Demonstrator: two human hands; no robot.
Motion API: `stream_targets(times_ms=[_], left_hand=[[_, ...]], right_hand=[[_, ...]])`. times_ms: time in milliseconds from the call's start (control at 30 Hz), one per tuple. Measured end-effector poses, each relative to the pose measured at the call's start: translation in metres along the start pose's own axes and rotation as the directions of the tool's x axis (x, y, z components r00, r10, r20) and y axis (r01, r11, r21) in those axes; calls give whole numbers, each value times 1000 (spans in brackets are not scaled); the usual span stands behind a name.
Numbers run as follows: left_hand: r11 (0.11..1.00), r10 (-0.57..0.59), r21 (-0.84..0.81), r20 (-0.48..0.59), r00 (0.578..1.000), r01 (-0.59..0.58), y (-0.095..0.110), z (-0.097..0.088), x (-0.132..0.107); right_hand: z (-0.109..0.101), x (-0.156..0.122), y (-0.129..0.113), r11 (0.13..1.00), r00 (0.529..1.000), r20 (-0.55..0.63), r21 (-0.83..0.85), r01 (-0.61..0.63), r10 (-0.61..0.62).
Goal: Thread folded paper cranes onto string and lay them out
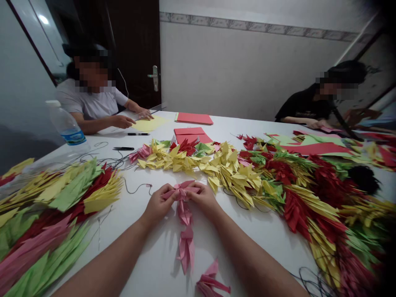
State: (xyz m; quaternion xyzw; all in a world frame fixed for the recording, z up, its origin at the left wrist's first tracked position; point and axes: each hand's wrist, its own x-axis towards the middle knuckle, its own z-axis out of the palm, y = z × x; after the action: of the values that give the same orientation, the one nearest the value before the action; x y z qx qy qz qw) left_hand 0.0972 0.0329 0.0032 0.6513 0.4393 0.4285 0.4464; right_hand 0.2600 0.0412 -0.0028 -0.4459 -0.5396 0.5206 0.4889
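Forearms [105, 264], bare, a pair, reached in from the lower edge of the view. Counter [148, 260], white, filled most of the scene. Right heap of folded paper pieces [297, 198], red, yellow and green, covered the counter's right side; left heap [52, 214], green, pink, red and yellow, covered its left side. Yellow-heavy cluster [192, 161] lay between them, beyond the hands. Pink paper strand [185, 222] lay lengthwise on the counter at mid-front, its far end raised between both hands. Left hand [159, 204] and right hand [204, 200] each had a narrow grip pinched on the strand's top, knuckles nearly meeting. Loose pink piece [212, 280] lay just below the strand. Red folders [194, 118] sat farther off, with a water bottle [68, 126] at the far left. Co-worker [89, 103] had both hands on a yellow sheet [150, 123]. Second co-worker [309, 103] sat far right. Black thread [137, 187] trailed beside the left heap.
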Motion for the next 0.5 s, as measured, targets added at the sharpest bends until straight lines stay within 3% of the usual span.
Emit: stream_targets(times_ms=[300, 500], left_hand=[[999, 18, 39, -11, 1000, -17, -1, 1, -1], [998, 36, 50, -52, 998, -33, -6, -1, 0]], right_hand=[[2, 0, -1, 996, 999, -53, 86, 7, -2], [-4, 3, 5, 955, 999, -49, 297, -6, 22]])
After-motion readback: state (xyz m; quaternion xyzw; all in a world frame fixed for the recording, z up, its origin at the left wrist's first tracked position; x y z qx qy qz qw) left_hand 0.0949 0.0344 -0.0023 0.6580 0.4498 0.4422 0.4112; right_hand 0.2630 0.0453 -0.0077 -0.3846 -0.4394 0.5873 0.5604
